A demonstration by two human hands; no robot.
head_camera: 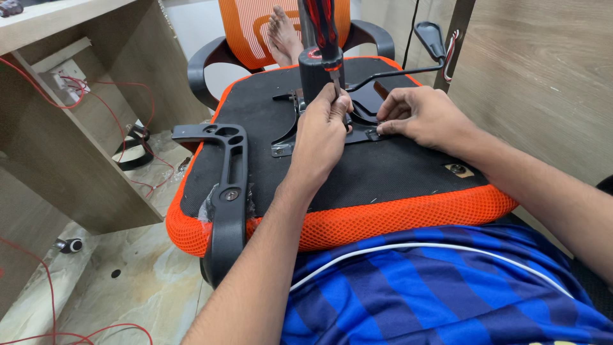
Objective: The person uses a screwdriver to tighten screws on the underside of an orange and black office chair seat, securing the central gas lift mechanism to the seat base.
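Red wires (pixel 102 102) trail beside a wooden desk (pixel 76 147) on marbled floor (pixel 140 287).

No packages, labels, signs or screens appeared anywhere in the view.

You have two hands, left (pixel 322 131) and right (pixel 424 116), one screwdriver (pixel 324 32), one upturned chair seat (pixel 383 176), two armrests (pixel 227 185) (pixel 373 35), one lever (pixel 399 67) and one bare foot (pixel 283 35).
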